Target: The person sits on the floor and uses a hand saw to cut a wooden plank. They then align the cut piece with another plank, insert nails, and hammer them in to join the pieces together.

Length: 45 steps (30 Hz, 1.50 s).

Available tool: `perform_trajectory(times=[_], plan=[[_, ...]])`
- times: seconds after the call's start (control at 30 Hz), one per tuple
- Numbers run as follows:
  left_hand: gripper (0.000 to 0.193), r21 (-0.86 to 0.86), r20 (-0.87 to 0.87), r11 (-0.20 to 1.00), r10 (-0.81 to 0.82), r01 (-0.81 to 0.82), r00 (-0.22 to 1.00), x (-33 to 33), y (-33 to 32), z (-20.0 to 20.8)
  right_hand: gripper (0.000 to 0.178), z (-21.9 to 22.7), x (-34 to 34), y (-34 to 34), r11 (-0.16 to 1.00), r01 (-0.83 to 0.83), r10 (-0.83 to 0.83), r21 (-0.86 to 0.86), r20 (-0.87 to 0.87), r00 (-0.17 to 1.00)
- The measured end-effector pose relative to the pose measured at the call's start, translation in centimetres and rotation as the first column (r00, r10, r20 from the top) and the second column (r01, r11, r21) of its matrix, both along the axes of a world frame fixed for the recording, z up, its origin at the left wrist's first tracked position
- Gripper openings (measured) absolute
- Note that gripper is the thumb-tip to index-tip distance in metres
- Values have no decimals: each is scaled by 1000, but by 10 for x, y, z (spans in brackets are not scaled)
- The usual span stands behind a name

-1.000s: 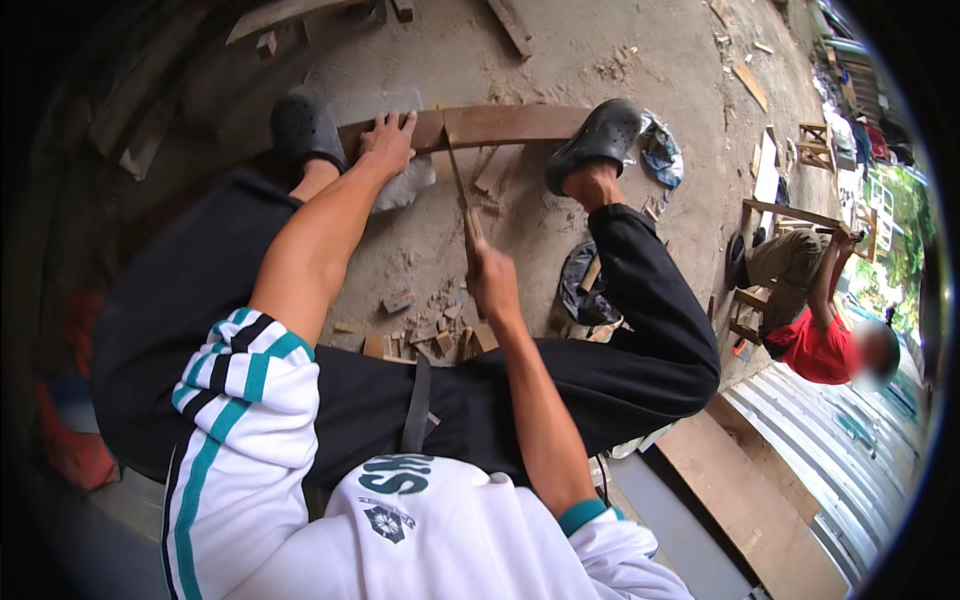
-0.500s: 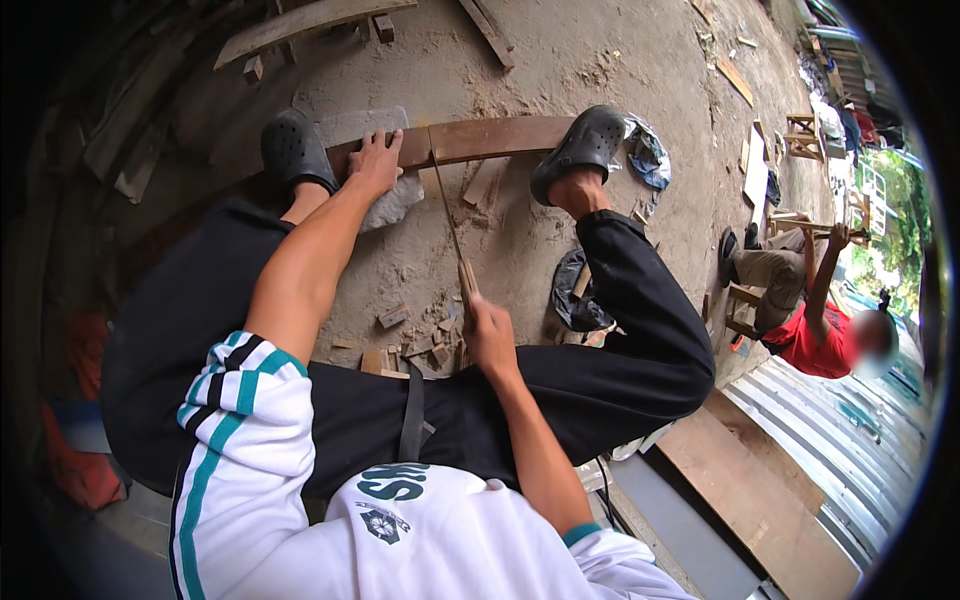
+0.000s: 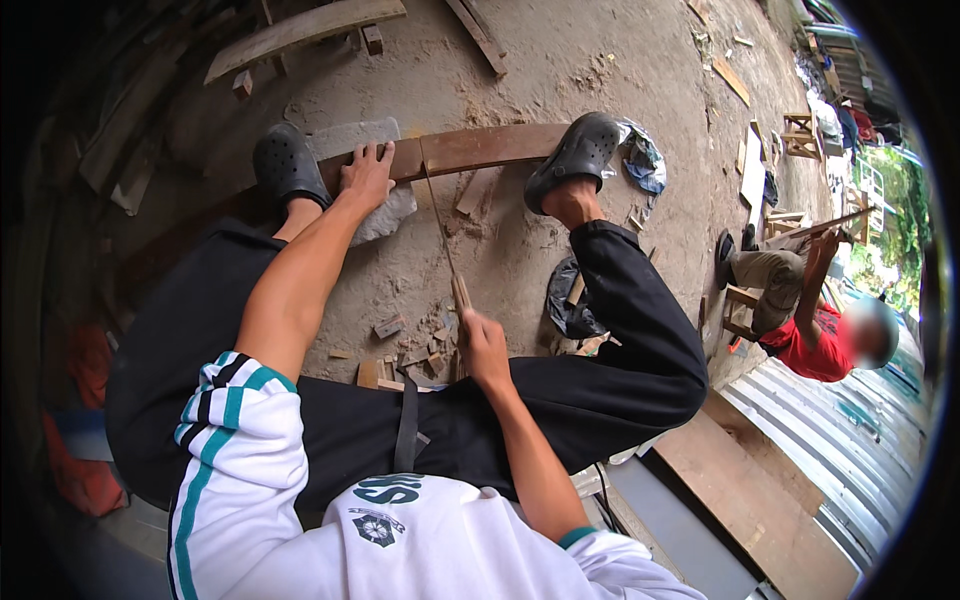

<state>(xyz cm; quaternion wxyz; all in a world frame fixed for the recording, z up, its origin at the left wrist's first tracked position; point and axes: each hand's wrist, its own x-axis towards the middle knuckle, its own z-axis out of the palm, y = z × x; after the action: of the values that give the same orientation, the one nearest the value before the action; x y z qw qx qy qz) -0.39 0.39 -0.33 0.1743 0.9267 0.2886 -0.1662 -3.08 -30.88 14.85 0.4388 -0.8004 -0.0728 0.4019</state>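
A long brown wooden plank [image 3: 490,147] lies across the ground in front of me, with a foot in a dark clog [image 3: 577,160] on it at the right and another clog [image 3: 289,165] at the left. My left hand [image 3: 368,177] presses on the plank from above, fingers stretched out, just left of the cut line. Around the wooden handle of a handsaw [image 3: 440,220], my right hand [image 3: 483,348] is closed. The saw's thin blade runs away from me to the plank's near edge and meets it between the two feet.
A grey stone block [image 3: 385,218] sits under the plank. Wood offcuts [image 3: 390,327] and a black plastic bag [image 3: 572,305] lie nearer me. At far left stands a low wooden bench [image 3: 305,38]. A person in a red shirt [image 3: 815,345] sits at the right.
The view has shifted slightly, and the saw with my right hand sits a little nearer me. My left hand stays on the plank. The person at the right has moved their arms.
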Motion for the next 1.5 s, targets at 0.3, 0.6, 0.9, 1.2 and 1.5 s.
perform_trajectory(times=[0.3,0.6,0.9,1.2,1.5], plan=[[80,13,-24,1000,17,-16,1000,1,0,4,49,-9,1,-3,999,37,-34,38,-92,995],[80,-30,-1,1000,-2,2,1000,3,-3,5,50,-48,21,35,991,112,-103,78,-108,989],[79,-14,7,1000,-11,11,1000,8,-2,3,49,-36,19,18,1000,7,-7,23,-22,1000],[76,-1,41,1000,19,-19,999,-2,-4,-5,44,-11,-10,-30,999,-22,21,49,23,1000],[75,4,43,1000,7,-7,999,1,5,-6,49,-22,11,19,995,83,-77,47,-124,989]])
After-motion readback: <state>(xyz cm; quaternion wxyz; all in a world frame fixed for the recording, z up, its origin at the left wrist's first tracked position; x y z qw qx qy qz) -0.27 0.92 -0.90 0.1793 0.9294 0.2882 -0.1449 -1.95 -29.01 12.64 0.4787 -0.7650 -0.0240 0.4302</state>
